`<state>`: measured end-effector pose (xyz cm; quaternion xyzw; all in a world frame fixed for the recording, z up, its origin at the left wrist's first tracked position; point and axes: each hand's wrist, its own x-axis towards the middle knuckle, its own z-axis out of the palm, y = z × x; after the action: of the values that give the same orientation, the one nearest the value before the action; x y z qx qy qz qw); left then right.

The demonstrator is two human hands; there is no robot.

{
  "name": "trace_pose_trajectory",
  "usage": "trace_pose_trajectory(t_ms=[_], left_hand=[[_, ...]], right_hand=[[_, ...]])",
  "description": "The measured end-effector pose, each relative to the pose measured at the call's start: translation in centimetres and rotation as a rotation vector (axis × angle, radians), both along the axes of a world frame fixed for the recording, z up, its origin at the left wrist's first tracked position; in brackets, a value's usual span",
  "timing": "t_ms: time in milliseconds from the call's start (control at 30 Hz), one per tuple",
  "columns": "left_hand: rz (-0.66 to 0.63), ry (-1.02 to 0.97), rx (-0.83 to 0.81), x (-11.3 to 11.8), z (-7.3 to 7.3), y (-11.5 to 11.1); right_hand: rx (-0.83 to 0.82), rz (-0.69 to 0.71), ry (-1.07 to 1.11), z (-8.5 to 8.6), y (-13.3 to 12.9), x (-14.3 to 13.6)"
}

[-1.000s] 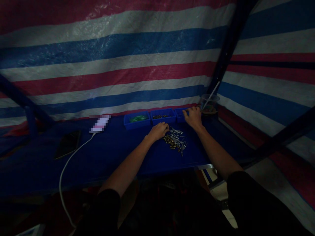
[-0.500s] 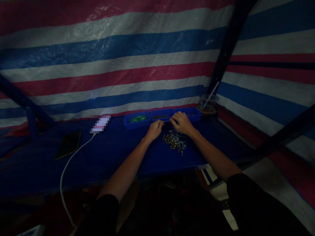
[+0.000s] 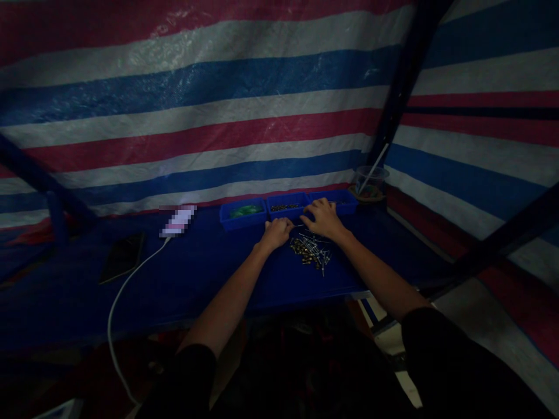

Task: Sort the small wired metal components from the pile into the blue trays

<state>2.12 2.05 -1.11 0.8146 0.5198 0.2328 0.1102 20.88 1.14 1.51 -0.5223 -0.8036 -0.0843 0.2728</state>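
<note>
A thin, silvery metal rod is jutting from the left hand, whose fingertips are pinching it, toward the right hand; whether those curled fingers are gripping it, I cannot tell. Silvery-and-brass metal pieces are lying nearer, blue plastic trays behind.

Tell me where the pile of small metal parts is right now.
In the head view, the pile lies on the blue table, slightly right of centre, between the left hand and right forearm.
</note>
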Motion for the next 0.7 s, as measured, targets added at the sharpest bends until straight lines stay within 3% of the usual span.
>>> trace_pose_trajectory(t_ms=[167,467,567,700], left_hand=[[0.066,-0.127,0.045,-0.5,0.5,0.1],[0.021,-0.248,0.054,0.2,1.4,-1.0],[-0.086,-0.271,-0.032,-0.4,2.1,-1.6],[-0.251,-0.115,-0.208,-2.2,2.6,-1.8]], right_hand=[[-0.056,0.198,-0.103,0.7,-0.9,-1.0],[0.035,0.161,0.013,1.4,-1.4,-1.4],[0.134,0.055,0.135,2.0,-0.3,0.2],[0.231,-0.319,0.270,2.2,2.2,4.2]])
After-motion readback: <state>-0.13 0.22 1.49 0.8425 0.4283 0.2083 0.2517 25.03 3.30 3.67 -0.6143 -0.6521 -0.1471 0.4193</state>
